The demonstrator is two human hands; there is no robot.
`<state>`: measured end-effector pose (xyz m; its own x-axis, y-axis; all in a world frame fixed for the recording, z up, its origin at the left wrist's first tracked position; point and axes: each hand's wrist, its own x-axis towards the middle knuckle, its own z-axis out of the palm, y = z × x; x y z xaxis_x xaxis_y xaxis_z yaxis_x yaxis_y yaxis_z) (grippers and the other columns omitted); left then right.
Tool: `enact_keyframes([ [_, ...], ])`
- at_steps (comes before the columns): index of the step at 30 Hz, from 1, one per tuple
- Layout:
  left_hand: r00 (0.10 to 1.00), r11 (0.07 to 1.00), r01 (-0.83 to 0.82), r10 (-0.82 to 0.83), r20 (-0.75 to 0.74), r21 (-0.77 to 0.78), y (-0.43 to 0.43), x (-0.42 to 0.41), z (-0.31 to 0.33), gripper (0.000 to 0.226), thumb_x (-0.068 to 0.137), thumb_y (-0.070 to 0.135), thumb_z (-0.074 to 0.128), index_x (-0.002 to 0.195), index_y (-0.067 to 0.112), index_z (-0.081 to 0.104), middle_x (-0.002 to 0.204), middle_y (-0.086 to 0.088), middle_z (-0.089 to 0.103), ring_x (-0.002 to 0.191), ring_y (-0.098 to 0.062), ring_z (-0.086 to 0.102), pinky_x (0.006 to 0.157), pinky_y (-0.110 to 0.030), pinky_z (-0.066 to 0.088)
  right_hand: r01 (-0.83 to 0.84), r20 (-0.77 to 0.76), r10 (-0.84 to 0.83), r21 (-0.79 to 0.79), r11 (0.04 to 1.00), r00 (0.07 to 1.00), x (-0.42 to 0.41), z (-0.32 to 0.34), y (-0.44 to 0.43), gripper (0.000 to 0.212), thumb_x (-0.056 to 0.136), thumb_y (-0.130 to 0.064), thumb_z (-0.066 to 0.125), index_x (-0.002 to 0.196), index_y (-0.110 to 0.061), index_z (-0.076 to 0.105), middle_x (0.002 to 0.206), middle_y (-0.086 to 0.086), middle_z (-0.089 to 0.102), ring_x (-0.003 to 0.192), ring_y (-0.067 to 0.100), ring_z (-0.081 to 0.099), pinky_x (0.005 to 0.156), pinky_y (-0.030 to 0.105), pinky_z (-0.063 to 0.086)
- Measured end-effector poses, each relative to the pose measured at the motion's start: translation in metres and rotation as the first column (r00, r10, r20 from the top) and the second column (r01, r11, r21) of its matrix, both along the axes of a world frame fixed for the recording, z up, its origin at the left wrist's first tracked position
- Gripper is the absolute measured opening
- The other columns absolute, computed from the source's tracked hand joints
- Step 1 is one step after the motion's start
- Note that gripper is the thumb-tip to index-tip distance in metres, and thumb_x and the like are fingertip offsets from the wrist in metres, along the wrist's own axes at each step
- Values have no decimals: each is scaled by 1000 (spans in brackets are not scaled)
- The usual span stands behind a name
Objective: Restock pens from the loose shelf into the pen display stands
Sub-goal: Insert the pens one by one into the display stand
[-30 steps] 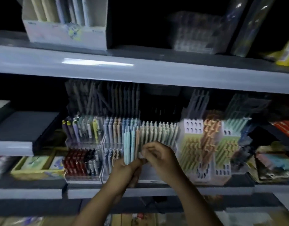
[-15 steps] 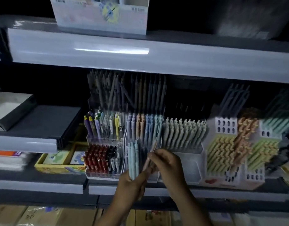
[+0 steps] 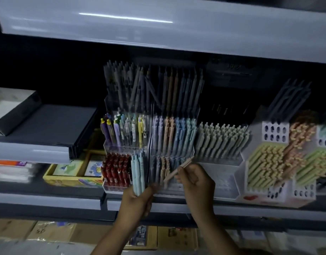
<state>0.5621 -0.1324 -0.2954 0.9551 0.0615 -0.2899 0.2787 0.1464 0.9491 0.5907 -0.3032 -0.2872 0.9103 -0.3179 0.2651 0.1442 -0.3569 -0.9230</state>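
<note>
My left hand (image 3: 135, 201) grips a bundle of pale blue pens (image 3: 138, 172), held upright in front of the clear tiered pen display stand (image 3: 172, 153). My right hand (image 3: 195, 183) pinches a single peach pen (image 3: 178, 169), tilted with its top toward the upper right, just in front of the stand's lowest row of pastel pens (image 3: 164, 167). The stand's upper rows hold lilac, peach and blue pens. A row of pale green pens (image 3: 221, 140) stands to the right.
Red pens (image 3: 116, 168) fill the clear stand at lower left. White perforated holders (image 3: 274, 162) with yellow, orange and green pens stand at right. A yellow box (image 3: 74, 173) and dark trays (image 3: 48, 126) lie at left. A shelf edge (image 3: 158, 34) overhangs above. Cardboard boxes sit below.
The view has swung up and left, so the shelves shifted right. My right hand drew the peach pen away from the blue bundle toward the stand's lowest row.
</note>
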Motion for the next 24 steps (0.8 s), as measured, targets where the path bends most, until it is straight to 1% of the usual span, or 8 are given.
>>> enact_keyframes([
  [3, 1000, 1000, -5, 5, -2, 12, 4, 2, -1, 48, 94, 15, 71, 57, 18, 40, 47, -10, 35, 38, -20, 32, 45, -31, 33, -10, 60, 21, -174, 985, 998, -5, -11, 9, 7, 90, -19, 74, 84, -18, 71, 78, -14, 72, 77, -6, 68, 69, 10, 52],
  [6, 1000, 1000, 1, -2, 19, 30, 5, 3, 1, 45, 95, 14, 69, 60, 14, 40, 47, -10, 35, 37, -20, 31, 43, -29, 32, -43, 88, 76, -332, 942, 993, -7, -28, 14, 14, 91, -20, 74, 80, -18, 66, 73, -11, 66, 70, -1, 63, 64, 10, 47],
  [8, 1000, 999, -5, 5, 19, 34, 6, 3, 0, 42, 96, 12, 68, 64, 12, 41, 47, -10, 36, 36, -19, 32, 42, -28, 32, -28, 98, 73, -397, 918, 992, -7, -35, 17, 17, 90, -20, 75, 78, -17, 63, 70, -9, 62, 66, -2, 56, 63, 4, 39],
  [10, 1000, 999, -16, 15, 15, 31, 7, 3, -1, 37, 97, 10, 66, 68, 9, 43, 46, -9, 36, 35, -19, 32, 42, -27, 32, 0, 127, 62, -435, 901, 990, -8, -39, 20, 19, 88, -19, 75, 77, -15, 61, 69, -5, 59, 65, -1, 52, 62, 6, 37],
  [14, 999, 999, -15, 13, 38, 48, 6, 4, -2, 35, 98, 9, 64, 72, 8, 42, 46, -10, 35, 35, -18, 31, 42, -27, 31, 25, 130, 47, -504, 863, 990, -9, -42, 22, 20, 88, -18, 76, 78, -16, 58, 70, 0, 58, 62, 11, 58, 55, 25, 46],
  [16, 999, 999, -7, 4, 43, 53, 6, 4, -2, 39, 98, 10, 64, 68, 10, 39, 46, -10, 34, 35, -18, 30, 42, -27, 31, 22, 103, 38, -527, 850, 994, -9, -45, 25, 19, 89, -17, 77, 81, -16, 59, 71, 3, 58, 61, 15, 59, 52, 29, 47],
  [20, 999, 999, -1, -1, 49, 41, 3, 1, 0, 40, 97, 9, 65, 67, 12, 39, 46, -8, 35, 34, -18, 30, 41, -26, 31, 4, 16, 5, -512, 859, 1000, -7, -41, 34, 16, 90, -18, 75, 82, -15, 61, 72, 5, 64, 62, 17, 62, 52, 24, 47],
  [24, 998, 999, 10, -13, 54, 43, 0, -3, 0, 38, 98, 10, 65, 67, 10, 41, 46, -9, 36, 35, -18, 31, 41, -26, 33, -42, -116, -20, -505, 862, 993, -2, -39, 38, 15, 93, -22, 68, 81, -16, 62, 71, 4, 67, 64, 17, 64, 53, 25, 44],
])
